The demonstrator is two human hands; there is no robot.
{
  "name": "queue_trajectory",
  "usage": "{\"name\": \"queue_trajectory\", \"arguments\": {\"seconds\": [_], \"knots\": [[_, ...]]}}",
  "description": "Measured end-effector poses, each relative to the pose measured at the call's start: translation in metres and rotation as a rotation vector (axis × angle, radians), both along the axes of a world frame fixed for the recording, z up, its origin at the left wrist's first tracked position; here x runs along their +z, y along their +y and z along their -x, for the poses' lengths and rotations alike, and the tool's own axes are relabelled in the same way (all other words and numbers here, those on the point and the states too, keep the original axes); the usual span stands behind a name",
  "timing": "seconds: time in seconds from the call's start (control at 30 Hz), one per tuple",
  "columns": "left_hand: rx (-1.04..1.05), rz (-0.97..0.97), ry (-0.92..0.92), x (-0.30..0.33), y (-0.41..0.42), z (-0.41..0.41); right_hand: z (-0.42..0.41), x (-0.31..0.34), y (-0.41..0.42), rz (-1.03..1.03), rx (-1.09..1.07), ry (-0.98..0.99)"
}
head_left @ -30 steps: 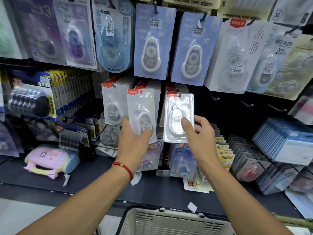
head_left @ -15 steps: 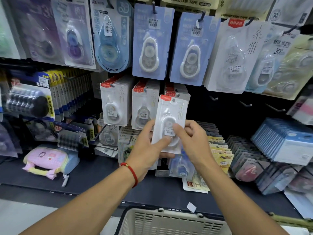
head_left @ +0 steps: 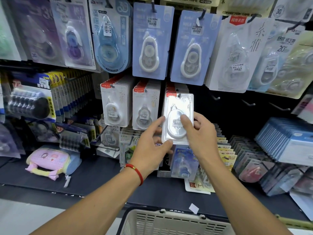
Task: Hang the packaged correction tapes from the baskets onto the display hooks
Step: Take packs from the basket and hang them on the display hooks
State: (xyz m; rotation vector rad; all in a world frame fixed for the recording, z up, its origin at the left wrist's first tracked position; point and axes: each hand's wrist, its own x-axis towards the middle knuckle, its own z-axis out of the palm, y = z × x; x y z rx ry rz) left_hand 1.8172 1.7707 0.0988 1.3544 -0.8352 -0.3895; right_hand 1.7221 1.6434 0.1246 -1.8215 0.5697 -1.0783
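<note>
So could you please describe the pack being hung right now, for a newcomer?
Find the two blue-carded tapes hanging at top centre. Below them runs a row of three white stacks; it is the front pack of the rightmost, the only one held by both hands and glaring.

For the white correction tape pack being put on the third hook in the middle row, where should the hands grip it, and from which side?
Best by the flat card edges of the correction tape pack, low down and from the front. The raised blister in the middle gives little to pinch, and the hang hole at the top must stay free for the hook. The left hand holds the lower left corner; the right hand grips the right edge.
</note>
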Motion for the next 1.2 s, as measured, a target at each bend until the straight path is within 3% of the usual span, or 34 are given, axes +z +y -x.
{"name": "queue_trajectory", "arguments": {"seconds": [0.1, 0.17, 0.23, 0.27, 0.4, 0.6, 0.77, 0.9, 1.07, 1.2], "knots": [[0.076, -0.158, -0.209, -0.003, 0.0, -0.007, -0.002, -0.01, 0.001, 0.225, -0.182, 0.174], [0.217, -0.272, -0.44, -0.006, 0.0, -0.014, -0.001, -0.018, 0.002, 0.588, -0.294, 0.26], [0.34, -0.296, -0.579, -0.007, 0.0, -0.021, -0.002, -0.025, 0.0, 0.877, -0.224, 0.39], [0.371, -0.312, -0.628, -0.008, -0.001, -0.026, -0.004, -0.028, -0.002, 0.923, -0.157, 0.497], [0.333, -0.479, -0.766, -0.019, -0.003, -0.04, -0.011, -0.034, -0.014, 0.882, -0.043, 0.818], [0.306, -0.531, -0.858, -0.023, 0.007, -0.038, 0.01, -0.038, -0.023, 0.899, 0.028, 0.751], [0.178, -0.636, -0.925, -0.04, 0.028, -0.017, 0.062, -0.058, -0.034, 0.756, 0.063, 0.99], [0.115, -0.769, -0.817, -0.098, 0.066, 0.013, 0.131, -0.101, -0.031, 0.619, 0.07, 1.206], [0.027, -1.261, -0.717, -0.195, 0.116, 0.042, 0.237, -0.195, -0.011, 0.384, 0.047, 1.549], [0.066, -1.349, -0.441, -0.236, 0.135, 0.055, 0.295, -0.24, 0.008, 0.278, 0.019, 1.71]]}}
